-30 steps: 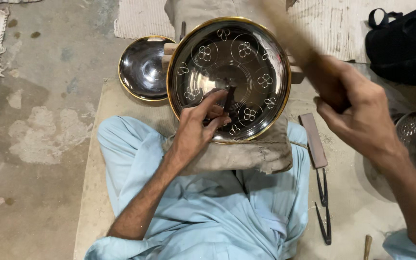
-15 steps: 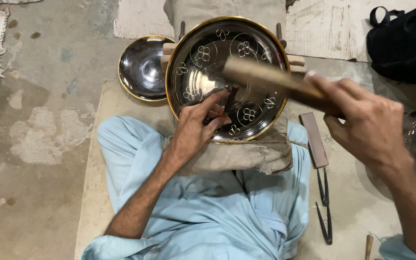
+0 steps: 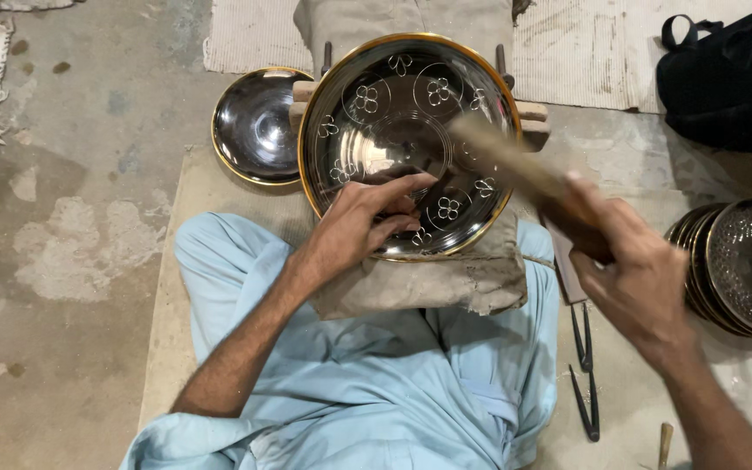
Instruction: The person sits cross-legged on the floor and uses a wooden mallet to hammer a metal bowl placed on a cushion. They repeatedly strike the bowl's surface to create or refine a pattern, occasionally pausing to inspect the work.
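A large dark metal bowl (image 3: pixel 393 96) with a gold rim and engraved flower patterns rests tilted on a cloth-covered support in front of me. My left hand (image 3: pixel 367 222) lies on the bowl's near inner wall, fingers pinched around a thin dark punch that is mostly hidden. My right hand (image 3: pixel 637 278) grips a wooden mallet (image 3: pixel 515 165), blurred, whose head hangs over the right part of the bowl above the punch. My legs in light blue cloth lie below the bowl.
A smaller plain dark bowl (image 3: pixel 258 126) sits left of the big one. A stack of patterned plates (image 3: pixel 741 261) stands at right. Black metal tongs (image 3: pixel 585 365) and a wooden bar lie on the mat beside my right leg. A black bag (image 3: pixel 728 70) is at top right.
The mallet swung down from raised at upper right toward the punch, then back slightly. My left hand has stayed on the bowl.
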